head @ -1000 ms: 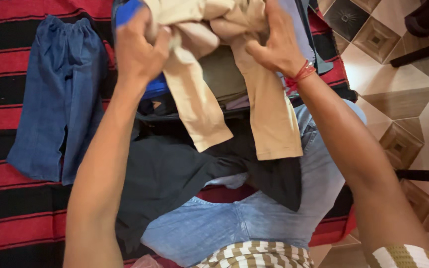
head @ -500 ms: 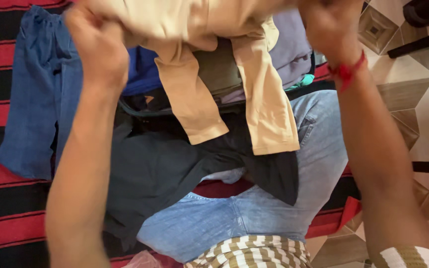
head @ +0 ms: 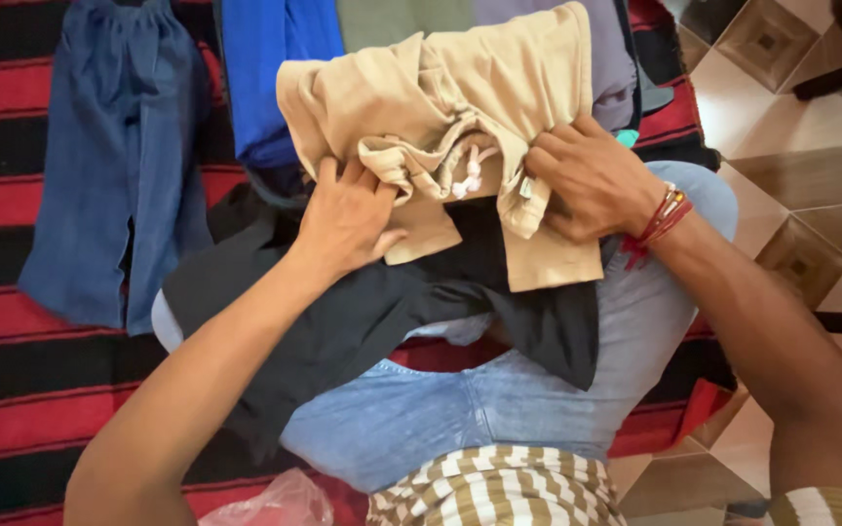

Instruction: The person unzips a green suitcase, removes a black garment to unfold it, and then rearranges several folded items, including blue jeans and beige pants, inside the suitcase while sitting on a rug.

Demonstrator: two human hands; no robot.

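Observation:
A pair of beige drawstring trousers (head: 440, 107) lies folded over itself on a heap of clothes. My left hand (head: 346, 216) presses on its lower left leg, fingers spread over the cloth. My right hand (head: 592, 180), with red threads at the wrist, grips the waistband and the right leg. Under the trousers lie a black garment (head: 343, 312) and light blue jeans (head: 499, 409).
Dark blue trousers (head: 114, 166) lie flat at the left on a red and black striped mat (head: 12, 409). Blue, olive and lilac clothes (head: 265, 68) are stacked at the top. A tiled floor (head: 782, 175) lies to the right. A clear plastic bag (head: 265, 502) sits at the bottom.
The beige trousers were held up high with the legs hanging. Both hands have brought them down and folded them onto the pile.

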